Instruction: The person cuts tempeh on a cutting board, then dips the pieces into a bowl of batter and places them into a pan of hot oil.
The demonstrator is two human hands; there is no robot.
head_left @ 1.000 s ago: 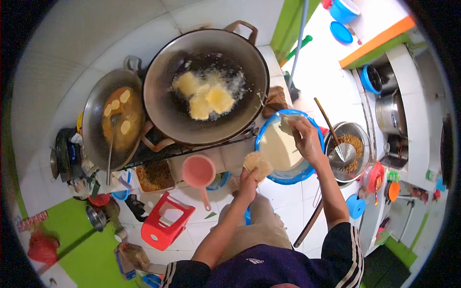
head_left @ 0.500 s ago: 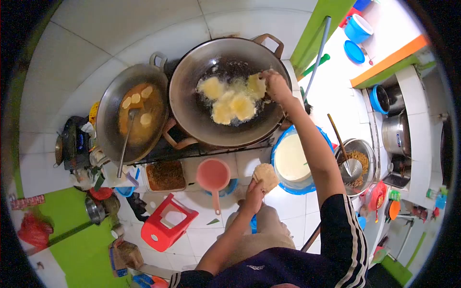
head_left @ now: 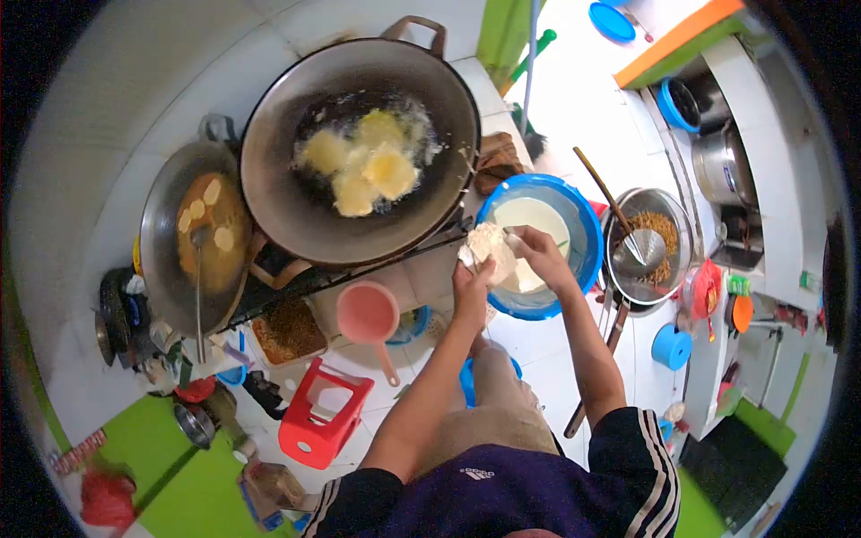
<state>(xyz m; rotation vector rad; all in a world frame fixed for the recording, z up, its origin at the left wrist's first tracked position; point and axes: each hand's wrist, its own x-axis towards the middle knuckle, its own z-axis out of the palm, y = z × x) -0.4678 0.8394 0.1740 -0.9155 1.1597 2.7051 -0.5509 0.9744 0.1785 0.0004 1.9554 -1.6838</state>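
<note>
My left hand (head_left: pixel 473 291) grips a stack of thin, pale slices (head_left: pixel 489 249) that look like tempeh. My right hand (head_left: pixel 543 258) meets the stack's right edge, its thumb and fingers closed on a slice there. Both hands are over the near left rim of a blue basin (head_left: pixel 587 242) holding creamy white batter (head_left: pixel 531 217). Several yellow battered pieces (head_left: pixel 390 172) bubble in oil in the large wok (head_left: pixel 278 193), up and to the left of my hands.
A smaller wok (head_left: pixel 160 238) on the left holds brown sauce, pale pieces and a spatula (head_left: pixel 200 287). In front stand a pink dipper (head_left: pixel 368 312) and a red stool (head_left: pixel 323 417). To the right, a strainer ladle (head_left: pixel 639 251) rests in a colander (head_left: pixel 619 285) of fried bits.
My right hand has left the large wok, where it held a battered piece, and come down to the stack. My left hand has raised the stack toward the basin. The view has shifted.
</note>
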